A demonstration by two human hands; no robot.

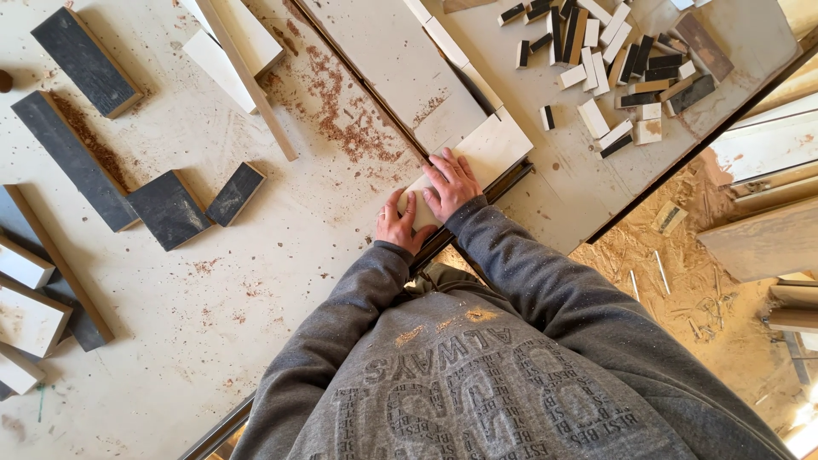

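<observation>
Head view, straight down: grey sweatshirt (477,375) nearest, sawdust on chest. Both hands flat on pale board (477,158) at near edge of saw table (213,281). Left hand (400,223) presses near corner, fingers together; right hand (452,183) just beyond, fingers spread, palm down. Board lies along long pale fence (400,60). Best kept tight to fence, pressure even, fingertips off cut line. Left: dark offcuts (166,209), reddish sawdust (341,111). Far right: pile of small cut blocks (622,60).

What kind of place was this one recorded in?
Most likely a woodworking shop. Both hands press a pale board on a dusty worktable, small offcuts lie piled at the far end, and sawdust covers the floor.
</observation>
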